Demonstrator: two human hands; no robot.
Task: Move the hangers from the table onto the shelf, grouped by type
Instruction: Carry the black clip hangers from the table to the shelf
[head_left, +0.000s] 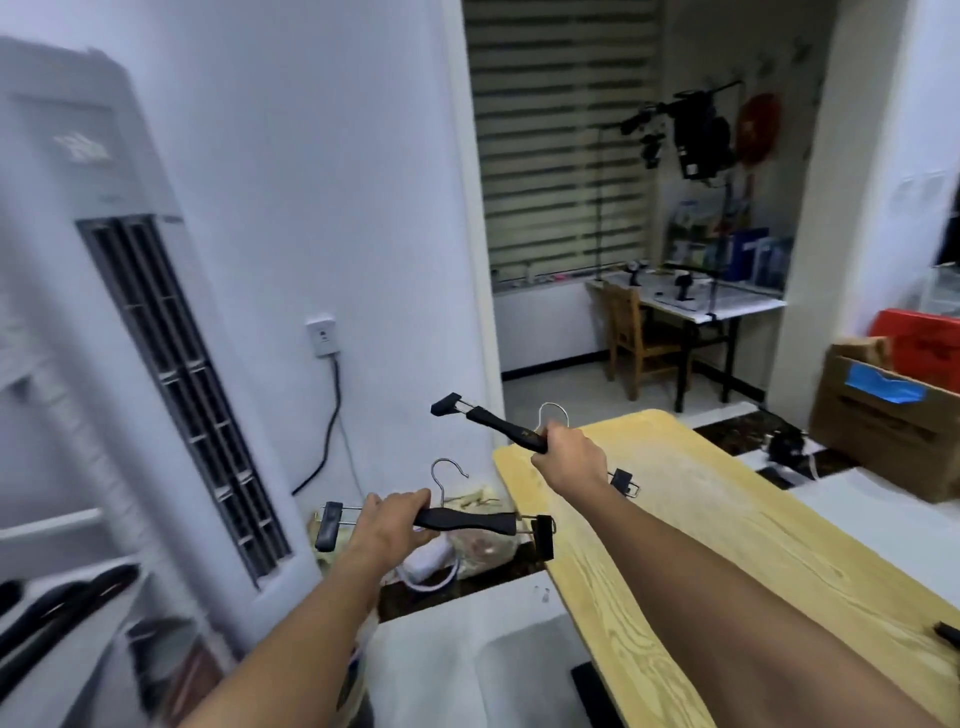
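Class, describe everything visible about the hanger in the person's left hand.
The left-hand hanger is a black clip hanger: a dark bar, seemingly plastic, a silver wire hook rising from its middle, and a black clip on thin metal rods at each end. It is held roughly level in the air, beside the table's edge, gripped by the left hand.

The worktop (727, 545) runs from 5 o'clock up toward 1 o'clock, and the right hand (574, 457) holds a clip hanger (511, 428) over its far left corner. Off the worktop's left edge, at about 7 o'clock of that hand, the left hand (387, 522) holds a second clip hanger (467, 521) above bags on the floor (467, 553). The air conditioner (130, 338) stands at 9 o'clock, the desk and chair (675, 322) behind at 1 o'clock, the cardboard box (883, 415) at 3 o'clock.
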